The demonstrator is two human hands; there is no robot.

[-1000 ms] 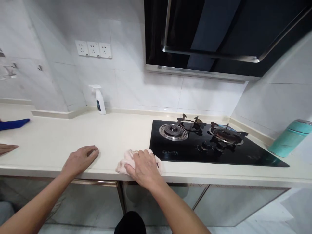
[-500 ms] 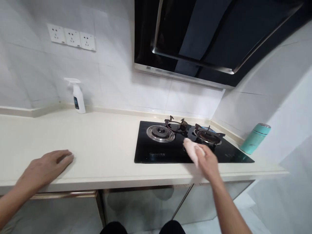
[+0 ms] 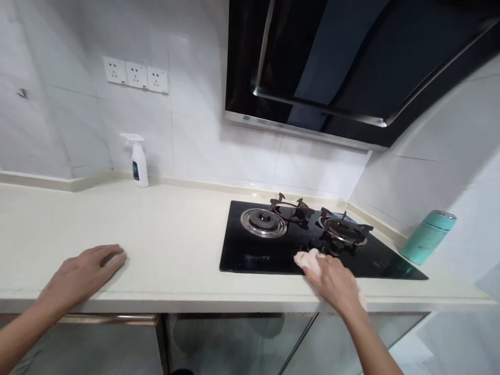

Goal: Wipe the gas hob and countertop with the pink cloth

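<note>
A pale, crumpled cloth (image 3: pixel 309 260) is gripped in my right hand (image 3: pixel 336 278), over the front edge of the black gas stove (image 3: pixel 244 263). The stove's control knobs (image 3: pixel 314 247) lie just behind the cloth. On the stove, the left burner (image 3: pixel 263 223) has no pan support on it, while the right burner (image 3: pixel 344 229) carries a dark one. Another dark pan support (image 3: pixel 289 211) stands between the burners at the back. My left hand (image 3: pixel 88 268) rests palm down on the cream countertop (image 3: pixel 175 245), holding nothing, its fingers partly hidden behind the thumb side.
A white spray bottle (image 3: pixel 139 165) stands against the back wall at left, below the wall sockets (image 3: pixel 136 75). A turquoise flask (image 3: pixel 428 237) stands right of the stove. The black range hood (image 3: pixel 304 112) hangs overhead. Cabinet doors (image 3: pixel 234 344) run beneath the counter.
My right hand has lowered with the cloth, from above the stove to its front edge. The view has shifted slightly; my left hand stays on the countertop.
</note>
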